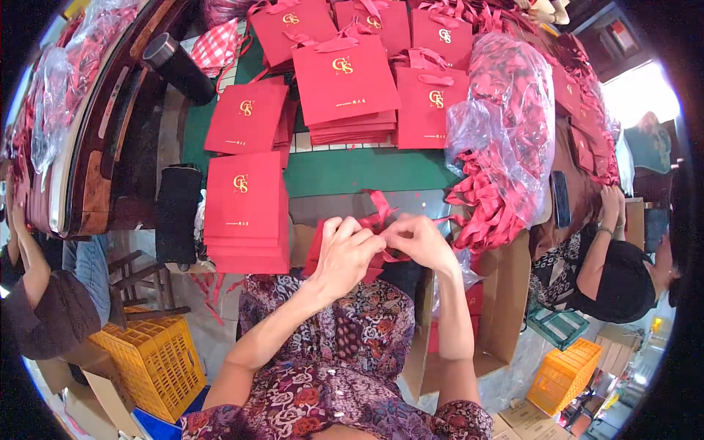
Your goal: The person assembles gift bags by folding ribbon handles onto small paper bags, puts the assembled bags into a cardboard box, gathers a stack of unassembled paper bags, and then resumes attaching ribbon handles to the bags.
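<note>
Pinching red ribbon between them, the left hand and right hand meet almost fingertip to fingertip in front of the person's lap. The left hand's fingers are curled closed; the right thumb and forefinger look pressed together, though the exact grip is partly hidden. A red bag lies beneath, mostly covered, its visible edge showing at the left hand, which is nearer to it. The ribbon's loose end stands just beyond the fingertips, its long axis slanting away from the person and leftward, about midway between the hands.

Just left of the left hand is a stack of red bags, long side running away from the person. To the right, nearer the right hand, a heap of ribbons spills toward it from clear plastic. Farther out, more bags stand on a green mat.
</note>
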Demonstrator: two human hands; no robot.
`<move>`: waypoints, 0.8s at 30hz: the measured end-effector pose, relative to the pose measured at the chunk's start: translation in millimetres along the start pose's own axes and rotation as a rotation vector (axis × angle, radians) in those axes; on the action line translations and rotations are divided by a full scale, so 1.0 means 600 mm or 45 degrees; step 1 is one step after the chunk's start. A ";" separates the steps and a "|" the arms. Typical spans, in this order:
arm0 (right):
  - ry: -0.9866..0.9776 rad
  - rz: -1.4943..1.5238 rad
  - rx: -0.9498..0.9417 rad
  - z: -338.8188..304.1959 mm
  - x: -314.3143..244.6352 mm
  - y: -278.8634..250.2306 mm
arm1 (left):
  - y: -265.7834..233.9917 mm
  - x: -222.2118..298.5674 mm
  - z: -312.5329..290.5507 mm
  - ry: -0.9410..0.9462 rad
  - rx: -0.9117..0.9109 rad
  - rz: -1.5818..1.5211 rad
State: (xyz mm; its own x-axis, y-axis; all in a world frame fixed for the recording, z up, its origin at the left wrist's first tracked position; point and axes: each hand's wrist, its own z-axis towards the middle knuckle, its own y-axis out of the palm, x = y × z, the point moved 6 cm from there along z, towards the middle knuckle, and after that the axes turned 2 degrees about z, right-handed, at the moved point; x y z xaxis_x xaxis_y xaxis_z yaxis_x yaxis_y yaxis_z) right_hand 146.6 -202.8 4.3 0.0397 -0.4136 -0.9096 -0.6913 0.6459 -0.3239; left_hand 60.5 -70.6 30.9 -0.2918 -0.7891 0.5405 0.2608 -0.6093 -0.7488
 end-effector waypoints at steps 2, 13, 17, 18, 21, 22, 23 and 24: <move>0.055 0.118 0.016 0.006 0.016 0.007 | -0.002 -0.003 0.000 0.033 -0.020 -0.013; -0.236 -0.113 0.585 -0.021 -0.029 -0.046 | -0.022 -0.044 0.024 -0.396 -0.123 -0.228; -0.310 -0.389 0.279 -0.049 -0.020 -0.034 | -0.023 -0.057 0.045 -0.448 -0.162 -0.273; -0.310 -0.389 0.280 -0.054 -0.018 -0.033 | -0.021 -0.061 0.049 -0.452 -0.155 -0.256; -0.201 -0.256 0.262 -0.061 -0.005 -0.027 | -0.012 -0.073 0.059 -0.430 -0.057 -0.184; -0.207 -0.254 0.258 -0.061 -0.008 -0.022 | -0.008 -0.075 0.061 -0.406 -0.013 -0.152; -0.026 0.004 0.275 -0.062 0.002 -0.020 | 0.002 -0.076 0.062 -0.365 -0.025 -0.106; 0.155 0.262 0.289 -0.061 0.014 -0.014 | 0.007 -0.072 0.060 -0.312 0.038 -0.023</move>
State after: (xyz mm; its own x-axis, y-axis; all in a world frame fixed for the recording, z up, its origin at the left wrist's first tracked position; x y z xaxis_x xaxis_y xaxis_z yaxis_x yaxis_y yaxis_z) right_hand 126.3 -235.3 8.9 -0.1799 -0.3244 -0.9286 -0.4971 0.8446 -0.1988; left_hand 107.5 -41.6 18.5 -0.0658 -0.7709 0.6335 0.2856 -0.6229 -0.7283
